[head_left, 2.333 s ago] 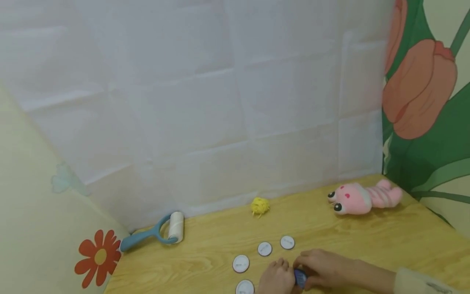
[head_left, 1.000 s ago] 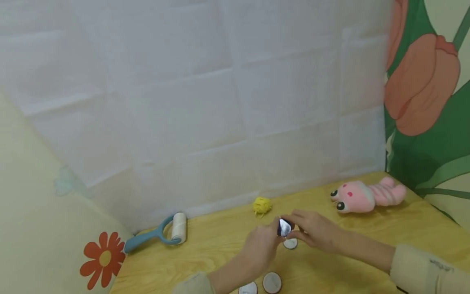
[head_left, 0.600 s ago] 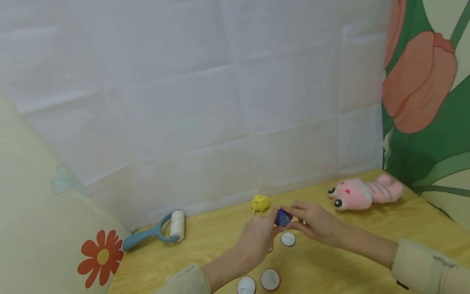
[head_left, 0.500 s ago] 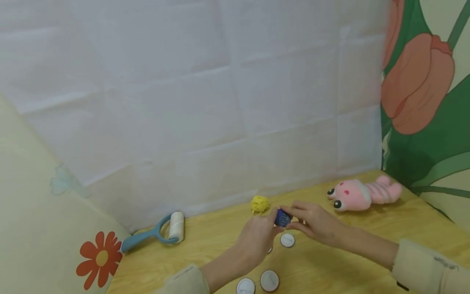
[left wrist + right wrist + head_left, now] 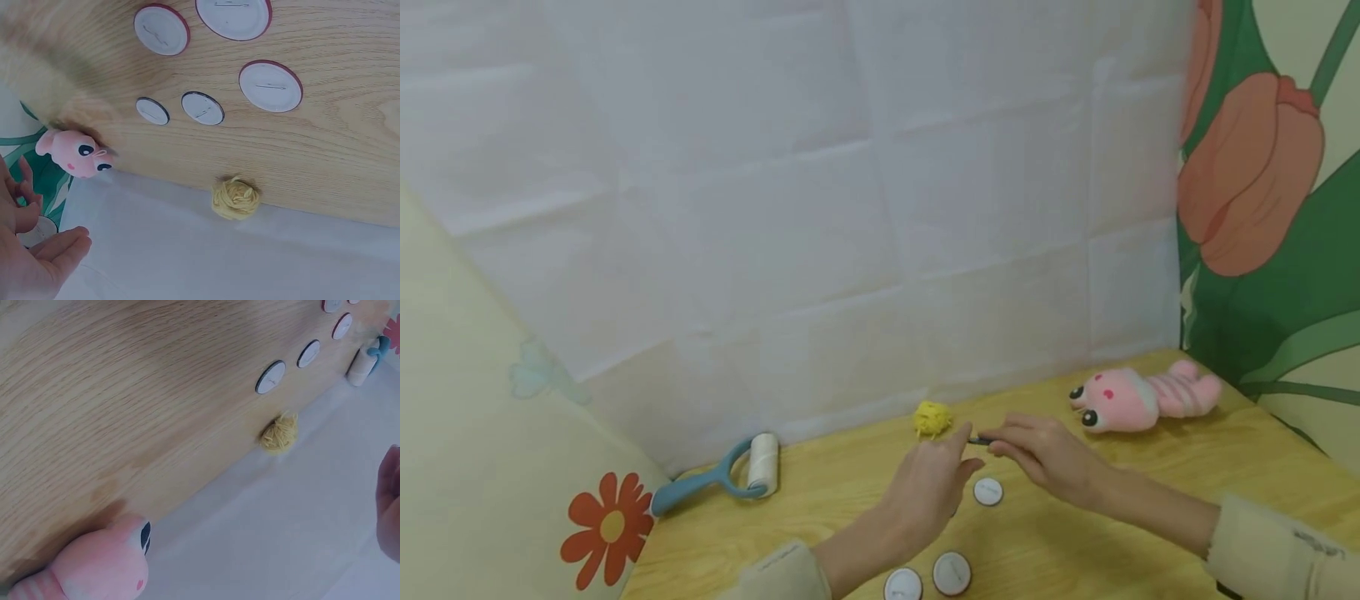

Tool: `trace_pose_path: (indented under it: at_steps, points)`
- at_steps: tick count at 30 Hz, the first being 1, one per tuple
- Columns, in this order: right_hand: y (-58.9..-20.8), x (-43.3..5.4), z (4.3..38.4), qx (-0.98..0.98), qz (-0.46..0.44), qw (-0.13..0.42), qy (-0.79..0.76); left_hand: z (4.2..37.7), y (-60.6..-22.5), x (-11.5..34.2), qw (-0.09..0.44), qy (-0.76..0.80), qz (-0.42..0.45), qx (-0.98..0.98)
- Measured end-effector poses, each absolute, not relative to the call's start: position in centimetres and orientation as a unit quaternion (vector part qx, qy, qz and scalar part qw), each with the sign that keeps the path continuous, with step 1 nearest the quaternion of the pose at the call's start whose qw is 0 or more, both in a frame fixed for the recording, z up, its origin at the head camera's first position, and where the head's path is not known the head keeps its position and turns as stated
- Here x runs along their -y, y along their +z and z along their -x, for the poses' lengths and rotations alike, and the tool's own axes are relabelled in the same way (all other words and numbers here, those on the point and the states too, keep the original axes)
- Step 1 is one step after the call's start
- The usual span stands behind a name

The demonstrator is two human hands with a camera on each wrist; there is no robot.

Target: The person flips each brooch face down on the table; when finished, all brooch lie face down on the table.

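My right hand (image 5: 1060, 462) pinches a round pin-back badge (image 5: 980, 440) between thumb and fingertips, above the table. The badge stands nearly edge-on in the head view; its white back (image 5: 39, 232) shows in the left wrist view. Beside it is my left hand (image 5: 921, 492), its index finger and thumb spread apart near the badge's left edge. Whether a left fingertip touches the badge is hard to tell. Below the hands, several badges lie pin side up, among them a small dark-rimmed badge (image 5: 988, 492) and a larger red-rimmed badge (image 5: 270, 86). The right wrist view shows only part of a hand (image 5: 389, 506).
A yellow yarn ball (image 5: 932, 419) sits by the white backdrop (image 5: 760, 208). To the right lies a pink plush toy (image 5: 1142, 400), to the left a lint roller (image 5: 722, 471) with a blue handle. All rest on the wooden table (image 5: 820, 508).
Both hands have risen from the table's front with the badge. It has since turned from its blue printed face to edge-on, and the left finger and thumb have spread apart.
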State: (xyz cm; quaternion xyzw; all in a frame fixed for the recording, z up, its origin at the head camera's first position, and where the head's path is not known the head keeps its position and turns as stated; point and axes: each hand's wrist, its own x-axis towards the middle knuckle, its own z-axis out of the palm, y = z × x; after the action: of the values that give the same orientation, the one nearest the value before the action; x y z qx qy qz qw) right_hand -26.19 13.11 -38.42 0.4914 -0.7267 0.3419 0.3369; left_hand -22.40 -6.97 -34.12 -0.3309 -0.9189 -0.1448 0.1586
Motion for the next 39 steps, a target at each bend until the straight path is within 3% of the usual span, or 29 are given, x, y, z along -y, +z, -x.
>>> trace_pose_path:
  at_steps: [4, 10, 14, 17, 20, 27, 33, 39]
  points:
    - [-38.2, -12.9, 25.8, 0.746, -0.452, 0.293, 0.391, 22.2, -34.4, 6.9, 0.206, -0.083, 0.342, 0.913]
    - [-37.7, -12.7, 25.1, 0.781, -0.368, 0.176, 0.474, 21.9, -34.6, 6.9, 0.275, -0.011, 0.362, 0.89]
    - [-37.4, -12.6, 25.0, 0.793, -0.337, 0.082, 0.501, 21.9, -34.6, 7.1, 0.283, -0.008, 0.367, 0.886]
    - [-37.4, -12.7, 25.0, 0.796, -0.328, 0.041, 0.507, 22.0, -34.7, 7.2, 0.264, -0.028, 0.369, 0.891]
    - [-37.7, -12.7, 25.0, 0.8, -0.342, 0.06, 0.489, 22.1, -34.7, 7.1, 0.22, -0.057, 0.37, 0.901]
    - [-38.7, -12.9, 25.7, 0.766, -0.479, 0.223, 0.367, 22.2, -35.0, 7.1, 0.139, -0.128, 0.358, 0.914]
    - [-38.9, -13.6, 25.6, 0.764, -0.548, 0.233, 0.249, 22.0, -35.6, 7.3, 0.109, -0.157, 0.371, 0.909]
    - [-40.1, -13.8, 25.5, 0.774, -0.551, 0.249, 0.187, 21.8, -37.0, 6.8, 0.085, -0.143, 0.354, 0.92]
